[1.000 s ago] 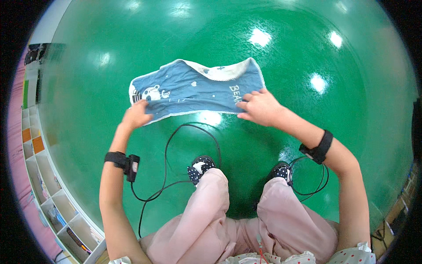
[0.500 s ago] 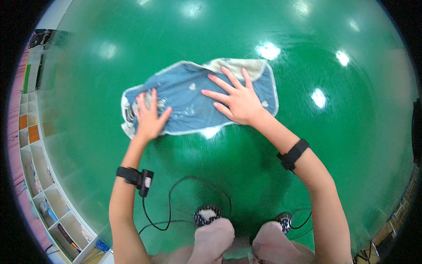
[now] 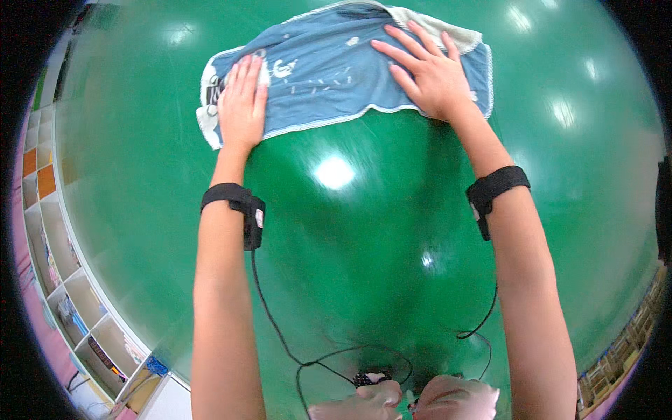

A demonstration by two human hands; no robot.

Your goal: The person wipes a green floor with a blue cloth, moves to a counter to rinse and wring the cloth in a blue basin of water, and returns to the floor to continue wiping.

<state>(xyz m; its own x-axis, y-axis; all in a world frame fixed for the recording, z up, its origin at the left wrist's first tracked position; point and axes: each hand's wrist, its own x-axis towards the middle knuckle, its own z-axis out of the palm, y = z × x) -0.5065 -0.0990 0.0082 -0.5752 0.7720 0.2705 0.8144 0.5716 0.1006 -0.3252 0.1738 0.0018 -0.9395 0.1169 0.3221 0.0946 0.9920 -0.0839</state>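
You had the blue towel (image 3: 336, 70) with its pale trimmed edge spread on the glossy green floor (image 3: 350, 280), far out in front of you, and both hands lay on it flat and open, gripping nothing: your left hand (image 3: 241, 105) pressed near its left end, your right hand (image 3: 427, 73) with fingers splayed toward its right end. To flatten it well, it seemed best to keep the palms low and sweep outward from the middle, since the near edge looked wavy and the left corner bunched. Black wrist straps (image 3: 234, 203) sat on both forearms, and their thin cables (image 3: 280, 336) trailed back toward your knees, well apart from the cloth. Cubby shelves (image 3: 63, 280) lined the left wall, out of the way
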